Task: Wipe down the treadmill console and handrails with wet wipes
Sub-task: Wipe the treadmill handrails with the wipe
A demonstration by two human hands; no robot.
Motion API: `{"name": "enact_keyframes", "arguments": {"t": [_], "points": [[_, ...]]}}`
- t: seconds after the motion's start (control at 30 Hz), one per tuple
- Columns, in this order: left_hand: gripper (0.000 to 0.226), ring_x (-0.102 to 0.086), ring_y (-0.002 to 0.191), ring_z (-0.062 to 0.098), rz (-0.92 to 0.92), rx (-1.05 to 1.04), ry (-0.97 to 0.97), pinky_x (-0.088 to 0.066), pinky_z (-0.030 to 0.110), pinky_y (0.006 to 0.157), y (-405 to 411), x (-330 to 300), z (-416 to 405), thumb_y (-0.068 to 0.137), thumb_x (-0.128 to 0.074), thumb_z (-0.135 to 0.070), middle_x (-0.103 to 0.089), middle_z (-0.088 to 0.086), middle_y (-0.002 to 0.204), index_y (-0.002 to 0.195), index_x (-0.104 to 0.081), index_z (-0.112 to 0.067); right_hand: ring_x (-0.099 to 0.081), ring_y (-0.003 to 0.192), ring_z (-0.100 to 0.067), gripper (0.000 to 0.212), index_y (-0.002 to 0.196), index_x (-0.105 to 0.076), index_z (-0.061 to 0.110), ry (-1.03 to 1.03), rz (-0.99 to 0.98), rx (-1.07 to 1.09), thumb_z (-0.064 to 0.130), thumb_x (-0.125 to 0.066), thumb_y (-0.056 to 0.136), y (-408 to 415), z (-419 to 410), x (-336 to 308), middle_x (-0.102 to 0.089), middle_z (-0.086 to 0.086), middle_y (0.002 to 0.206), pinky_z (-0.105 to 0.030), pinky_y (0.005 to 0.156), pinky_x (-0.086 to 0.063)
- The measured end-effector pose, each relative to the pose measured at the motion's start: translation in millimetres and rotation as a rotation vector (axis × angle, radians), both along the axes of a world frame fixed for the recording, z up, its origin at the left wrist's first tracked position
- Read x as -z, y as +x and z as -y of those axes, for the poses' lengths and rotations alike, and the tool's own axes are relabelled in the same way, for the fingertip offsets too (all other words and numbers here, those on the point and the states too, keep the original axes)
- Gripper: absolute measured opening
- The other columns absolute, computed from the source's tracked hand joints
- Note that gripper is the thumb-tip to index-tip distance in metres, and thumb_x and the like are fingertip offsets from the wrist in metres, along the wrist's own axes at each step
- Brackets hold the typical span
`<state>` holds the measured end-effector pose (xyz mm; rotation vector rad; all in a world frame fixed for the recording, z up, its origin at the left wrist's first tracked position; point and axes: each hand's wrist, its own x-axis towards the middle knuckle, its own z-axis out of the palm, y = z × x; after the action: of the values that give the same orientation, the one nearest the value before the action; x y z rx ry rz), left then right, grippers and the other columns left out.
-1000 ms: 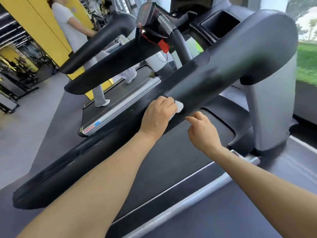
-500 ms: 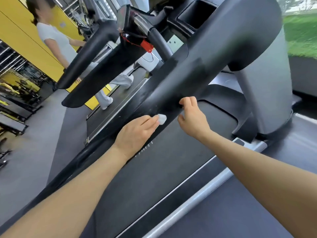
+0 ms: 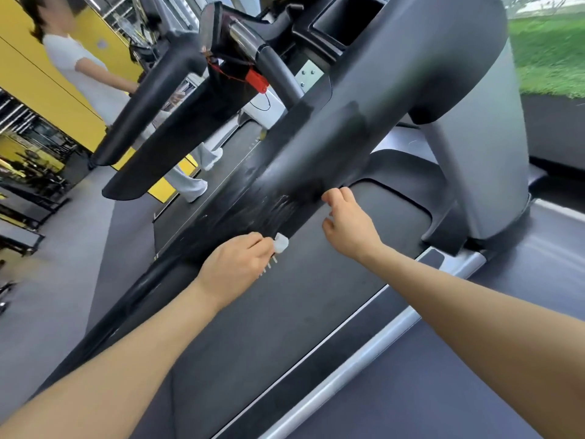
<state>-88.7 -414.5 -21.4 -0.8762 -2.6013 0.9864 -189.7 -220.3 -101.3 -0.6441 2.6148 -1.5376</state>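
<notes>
Two hands at work on near right handrail (image 3: pixel 316 160) of treadmill. Left hand (image 3: pixel 235 264) pinching small wadded wet wipe (image 3: pixel 281 243) at fingertips, against handrail's lower edge. Right hand (image 3: pixel 346 224) just right of it, fingers loosely curled, tips touching rail's underside, holding nothing. Likely mid-stroke along rail.

Possible trouble: wipe so small and held so lightly that a snag on rail's edge could pull it loose onto belt (image 3: pixel 285 327) below. Streaks visible on rail above wipe; could dry patchy if not gone over evenly. Console (image 3: pixel 221 36) far up left, perhaps not yet done.

Matte black rail, dark belt, silver side trim. Gym room: yellow wall (image 3: pixel 38 74) far left, another person (image 3: pixel 95 90) on neighbouring treadmill, green grass outside far right.
</notes>
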Motion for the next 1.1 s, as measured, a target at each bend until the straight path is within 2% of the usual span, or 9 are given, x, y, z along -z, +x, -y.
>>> {"name": "enact_keyframes", "arguments": {"t": [0.17, 0.3, 0.37, 0.5, 0.63, 0.8, 0.9, 1.03, 1.1], "points": [[0.02, -0.051, 0.061, 0.019, -0.074, 0.137, 0.016, -0.041, 0.029, 0.054, -74, 9, -54, 0.069, -0.068, 0.005, -0.054, 0.001, 0.073, 0.084, -0.065, -0.008, -0.054, 0.097, -0.028, 0.036, 0.122, -0.043, 0.009, 0.016, -0.013, 0.043, 0.002, -0.042, 0.087, -7, -10, -3, -0.042, -0.006, 0.122, -0.04, 0.077, -0.047], [0.021, -0.05, 0.061, 0.019, -0.082, 0.136, -0.005, -0.038, 0.029, 0.054, -55, 8, -44, 0.07, -0.068, 0.005, -0.052, 0.001, 0.071, 0.086, -0.062, -0.007, -0.054, 0.099, -0.029, 0.036, 0.122, -0.043, 0.008, 0.011, -0.041, 0.053, 0.002, -0.041, 0.086, -9, -10, -7, -0.043, -0.007, 0.124, -0.04, 0.078, -0.047], [0.017, -0.048, 0.062, 0.018, -0.008, 0.058, -0.032, -0.038, 0.03, 0.057, -17, 12, -16, 0.08, -0.057, 0.004, -0.051, 0.001, 0.071, 0.076, -0.065, -0.01, -0.054, 0.1, -0.03, 0.037, 0.122, -0.043, 0.008, 0.008, -0.044, 0.033, 0.002, -0.041, 0.086, -6, -9, -7, -0.043, -0.007, 0.125, -0.041, 0.08, -0.047], [0.056, -0.049, 0.06, 0.018, 0.045, -0.032, -0.062, -0.042, 0.03, 0.055, 23, 10, 10, 0.1, -0.02, -0.004, -0.052, 0.0, 0.071, 0.069, -0.066, -0.011, -0.054, 0.099, -0.03, 0.038, 0.123, -0.043, 0.009, -0.011, -0.032, 0.02, 0.003, -0.039, 0.086, -2, -7, -10, -0.041, -0.006, 0.124, -0.04, 0.08, -0.047], [0.009, -0.051, 0.062, 0.019, -0.016, 0.098, -0.108, -0.038, 0.03, 0.058, -23, 10, -21, 0.077, -0.061, -0.002, -0.054, 0.001, 0.072, 0.08, -0.068, -0.008, -0.052, 0.099, -0.03, 0.04, 0.126, -0.043, 0.009, -0.009, -0.035, 0.04, 0.003, -0.04, 0.087, -4, -10, -14, -0.041, -0.006, 0.127, -0.037, 0.079, -0.045], [0.015, -0.053, 0.063, 0.018, -0.06, 0.091, -0.068, -0.042, 0.027, 0.053, -75, 8, -60, 0.065, -0.076, -0.003, -0.056, -0.002, 0.075, 0.074, -0.068, -0.012, -0.054, 0.1, -0.028, 0.037, 0.124, -0.044, 0.009, 0.016, -0.03, 0.062, 0.003, -0.04, 0.088, -6, -11, -11, -0.044, -0.007, 0.125, -0.037, 0.077, -0.045], [0.017, -0.052, 0.064, 0.018, -0.085, 0.076, -0.001, -0.041, 0.029, 0.053, -45, 12, -36, 0.07, -0.072, 0.002, -0.055, 0.0, 0.074, 0.083, -0.068, -0.009, -0.053, 0.102, -0.028, 0.038, 0.124, -0.044, 0.009, 0.019, -0.019, 0.041, 0.002, -0.04, 0.086, 0, -6, -12, -0.044, -0.007, 0.126, -0.039, 0.081, -0.046], [0.028, -0.051, 0.066, 0.019, 0.025, -0.125, 0.02, -0.047, 0.031, 0.055, 38, 15, 19, 0.084, -0.046, 0.005, -0.054, 0.0, 0.075, 0.077, -0.067, -0.011, -0.051, 0.103, -0.03, 0.04, 0.126, -0.044, 0.008, 0.023, -0.046, -0.002, 0.001, -0.04, 0.086, 10, 0, -19, -0.042, -0.008, 0.126, -0.039, 0.081, -0.046], [0.022, -0.053, 0.068, 0.018, 0.028, -0.168, 0.01, -0.047, 0.031, 0.058, 54, 9, 28, 0.077, -0.057, 0.007, -0.056, 0.0, 0.076, 0.076, -0.067, -0.012, -0.05, 0.103, -0.031, 0.041, 0.126, -0.044, 0.008, 0.033, -0.057, -0.005, 0.001, -0.039, 0.086, 12, 1, -24, -0.042, -0.008, 0.125, -0.038, 0.08, -0.045]]}}
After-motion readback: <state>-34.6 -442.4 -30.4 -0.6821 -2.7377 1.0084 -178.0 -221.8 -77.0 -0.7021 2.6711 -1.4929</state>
